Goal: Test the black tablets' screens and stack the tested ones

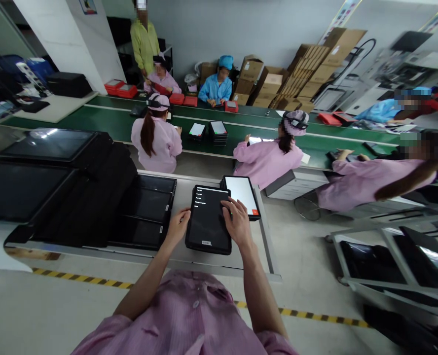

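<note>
A black tablet (208, 224) lies before me, its lit screen showing a short white text menu along the upper left. My left hand (177, 228) is closed at the tablet's left edge, some of its fingers hidden. Over the right side of the screen, my right hand (237, 222) has its fingers extended, the index fingertip at the glass near the menu. Just behind that hand, a second tablet (241, 192) with a white screen and an orange-red corner mark tops a small stack.
Black trays of dark tablets (145, 202) stand left on the same grey cart (269, 246). Beyond runs a green conveyor table (119, 116) with several people seated along it. A metal cart (337, 251) with dark panels is at right. Cardboard boxes (271, 84) line the back wall.
</note>
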{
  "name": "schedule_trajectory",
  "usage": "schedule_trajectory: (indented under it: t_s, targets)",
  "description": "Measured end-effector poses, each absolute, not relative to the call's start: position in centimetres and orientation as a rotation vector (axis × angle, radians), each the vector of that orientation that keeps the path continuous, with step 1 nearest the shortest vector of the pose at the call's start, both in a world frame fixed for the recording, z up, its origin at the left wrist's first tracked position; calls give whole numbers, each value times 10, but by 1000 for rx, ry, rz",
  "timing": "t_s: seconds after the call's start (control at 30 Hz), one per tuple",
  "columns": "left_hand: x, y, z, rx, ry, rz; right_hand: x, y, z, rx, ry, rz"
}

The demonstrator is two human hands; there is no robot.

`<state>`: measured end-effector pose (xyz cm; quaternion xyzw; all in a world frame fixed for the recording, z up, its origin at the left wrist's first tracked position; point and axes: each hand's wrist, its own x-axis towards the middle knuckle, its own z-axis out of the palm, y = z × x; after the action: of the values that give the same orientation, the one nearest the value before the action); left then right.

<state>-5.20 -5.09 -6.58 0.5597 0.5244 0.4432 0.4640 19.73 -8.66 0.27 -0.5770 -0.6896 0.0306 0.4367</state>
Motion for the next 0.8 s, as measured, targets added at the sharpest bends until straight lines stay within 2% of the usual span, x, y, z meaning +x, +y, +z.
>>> schedule_trajectory:
  t_s: [0.13,0.33,0.53,0.8]
  targets:
    - [-52,-54,-66,1361,1290,1105,191,-98,-2,-1441,-1407,141]
    - [-50,-60,-67,1336,1297,1122,178,-96,-33,-1378,-993,480]
    - [-49,-62,-67,1325,1301,1113,182,-90,-49,-1325,-956,594]
    - [-48,-63,-67,1333,1324,1095,186,-87,-53,-1351,-1003,563]
